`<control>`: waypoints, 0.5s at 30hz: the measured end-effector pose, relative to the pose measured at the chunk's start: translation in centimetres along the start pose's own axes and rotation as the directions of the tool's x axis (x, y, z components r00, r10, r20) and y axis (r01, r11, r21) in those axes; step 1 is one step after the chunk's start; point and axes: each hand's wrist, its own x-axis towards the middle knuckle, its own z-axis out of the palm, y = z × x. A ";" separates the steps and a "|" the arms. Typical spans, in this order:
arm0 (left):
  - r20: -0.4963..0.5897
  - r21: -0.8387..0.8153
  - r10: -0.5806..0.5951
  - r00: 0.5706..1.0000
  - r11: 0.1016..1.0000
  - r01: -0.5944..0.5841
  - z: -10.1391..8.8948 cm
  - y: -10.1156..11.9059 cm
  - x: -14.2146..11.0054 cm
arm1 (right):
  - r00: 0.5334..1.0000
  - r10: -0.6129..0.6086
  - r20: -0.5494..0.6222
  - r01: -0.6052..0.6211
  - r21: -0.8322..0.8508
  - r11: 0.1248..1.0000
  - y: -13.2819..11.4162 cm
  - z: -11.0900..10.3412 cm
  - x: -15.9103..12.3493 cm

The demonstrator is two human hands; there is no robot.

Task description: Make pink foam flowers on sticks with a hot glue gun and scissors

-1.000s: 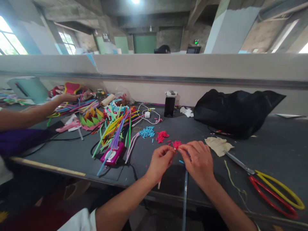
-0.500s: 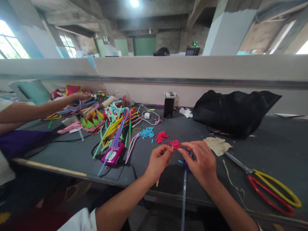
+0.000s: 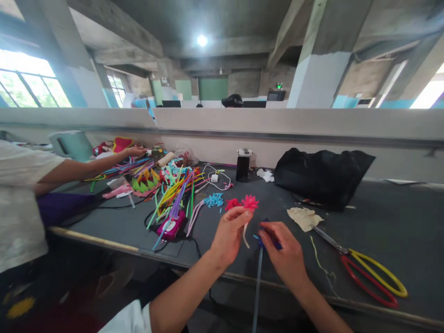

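Pinched in my left hand (image 3: 229, 233) is a pink-red pipe-cleaner flower (image 3: 249, 202), held upright with its petals above the fingertips. A pale strip (image 3: 246, 237) hangs below those fingers. My right hand (image 3: 282, 247) is closed over a blue glue gun (image 3: 277, 244), partly hidden by the fingers. A long translucent glue stick (image 3: 258, 282) runs from the gun down past the table edge. Behind the left hand lie a pile of short red pieces (image 3: 232, 203) and a pile of short blue pieces (image 3: 213, 200).
Scissors (image 3: 342, 249) with red and yellow handles and a beige cloth (image 3: 305, 218) lie on the right. A black bag (image 3: 322, 178) and dark bottle (image 3: 243, 167) stand behind. Colourful pipe cleaners (image 3: 178, 196) cover a purple box (image 3: 171, 226). A co-worker's arm (image 3: 90, 169) reaches in at left.
My right hand has left the flower, moved down and closed on the glue gun. The left hand has turned the flower upright. The view has tilted up and shifted.
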 end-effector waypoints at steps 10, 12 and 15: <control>-0.012 0.099 0.071 0.997 0.993 -0.070 1.8 -0.9 1.0 | 0.980 0.183 0.083 -0.197 0.213 0.957 0.0 1.4 1.4; -0.022 0.137 0.078 0.997 0.988 -0.074 1.4 -1.2 1.4 | 0.971 0.214 0.104 -0.234 0.251 0.939 0.3 2.0 1.8; -0.071 0.151 0.057 0.996 0.987 -0.046 0.8 -1.4 2.0 | 0.948 0.286 0.142 -0.317 0.296 0.901 0.5 2.6 2.4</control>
